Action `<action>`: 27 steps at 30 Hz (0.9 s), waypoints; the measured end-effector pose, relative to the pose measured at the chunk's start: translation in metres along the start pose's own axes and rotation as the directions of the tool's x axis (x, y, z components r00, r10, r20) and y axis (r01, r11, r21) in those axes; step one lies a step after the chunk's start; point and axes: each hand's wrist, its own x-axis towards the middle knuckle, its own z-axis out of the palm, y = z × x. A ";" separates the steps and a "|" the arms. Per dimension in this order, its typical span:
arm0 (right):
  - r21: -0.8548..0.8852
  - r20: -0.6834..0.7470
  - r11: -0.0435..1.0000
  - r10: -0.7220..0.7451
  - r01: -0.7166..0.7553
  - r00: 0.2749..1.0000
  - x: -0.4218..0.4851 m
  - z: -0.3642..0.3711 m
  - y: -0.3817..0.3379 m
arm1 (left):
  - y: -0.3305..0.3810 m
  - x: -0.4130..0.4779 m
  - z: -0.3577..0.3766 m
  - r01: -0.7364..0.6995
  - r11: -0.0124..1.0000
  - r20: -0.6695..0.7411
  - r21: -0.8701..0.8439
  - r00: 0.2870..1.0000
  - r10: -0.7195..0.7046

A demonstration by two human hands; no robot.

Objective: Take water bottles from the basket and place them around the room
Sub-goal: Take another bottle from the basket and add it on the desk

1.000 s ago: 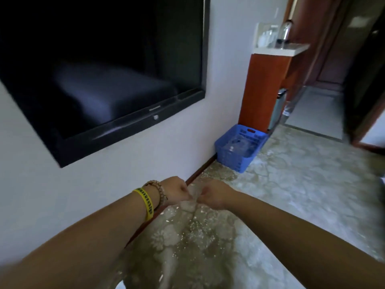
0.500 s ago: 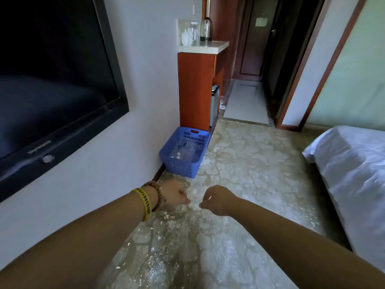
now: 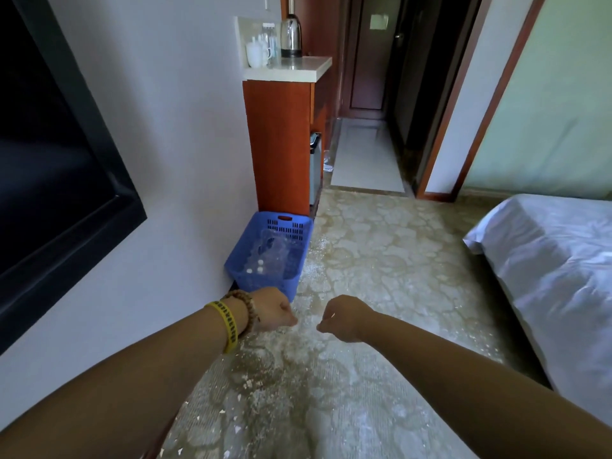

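A blue plastic basket (image 3: 241,266) stands on the floor against the wall, beside a wooden cabinet. Clear water bottles (image 3: 270,256) with white caps lie inside it. My left hand (image 3: 273,309), with a yellow band and a bead bracelet on its wrist, is curled into a fist just in front of the basket's near edge and holds nothing. A short gap to its right, my right hand (image 3: 341,318) is also curled and empty. Both arms reach forward over the patterned floor.
A wall-mounted television (image 3: 49,154) fills the left. The wooden cabinet (image 3: 278,144) carries a kettle (image 3: 291,36) and cups (image 3: 256,54) on its white top. A bed with a white sheet (image 3: 549,276) lies at the right. Beyond, a hallway leads to a door (image 3: 371,61).
The view has swung right and moved closer to the basket. My hands, touching a second ago, have drifted apart and stay curled.
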 end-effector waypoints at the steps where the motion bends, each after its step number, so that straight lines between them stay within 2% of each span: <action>1: -0.001 0.000 1.000 0.003 -0.003 1.000 0.008 -0.005 0.004 | 0.001 0.009 -0.003 -0.004 1.000 0.010 -0.010 1.000 0.004; 7: 0.036 -0.010 0.999 -0.013 0.014 1.000 0.060 -0.034 0.038 | 0.016 0.073 -0.024 0.009 1.000 0.049 -0.025 0.999 -0.008; 16: -0.015 0.021 0.997 -0.069 0.069 0.997 0.178 -0.132 0.132 | 0.071 0.236 -0.070 -0.024 0.994 -0.037 -0.109 0.999 0.020; 22: -0.038 0.033 0.992 -0.116 0.117 0.993 0.246 -0.193 0.167 | 0.071 0.310 -0.093 0.077 0.987 -0.072 -0.143 0.994 -0.087; 27: -0.001 0.079 0.992 -0.125 0.126 0.989 0.301 -0.203 0.176 | 0.053 0.356 -0.095 0.156 0.972 -0.028 -0.176 0.986 -0.163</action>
